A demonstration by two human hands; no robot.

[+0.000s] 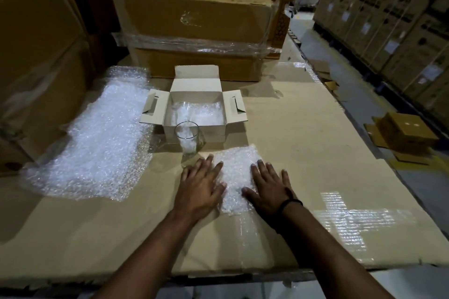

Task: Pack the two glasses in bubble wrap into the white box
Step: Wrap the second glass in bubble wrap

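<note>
One glass (186, 139) upright, second glass (181, 108) indistinct inside white box (213, 131)

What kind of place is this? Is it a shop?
Probably a warehouse packing spot, not a shop: stacks of brown cartons line an aisle, shrink-wrapped cartons sit ahead, and bubble wrap lies on a cardboard-covered table.

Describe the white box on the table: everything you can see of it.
The small white cardboard box stands open and upright on the brown cardboard-covered table. Its rear flap stands up; its two side flaps, each with a cut slot, splay outward. Inside lie clear bubble wrap and, at the left, a clear drinking glass. A second clear glass stands right before its front wall; whether they touch cannot be told. Neither the left hand nor the right hand touches it.
</note>
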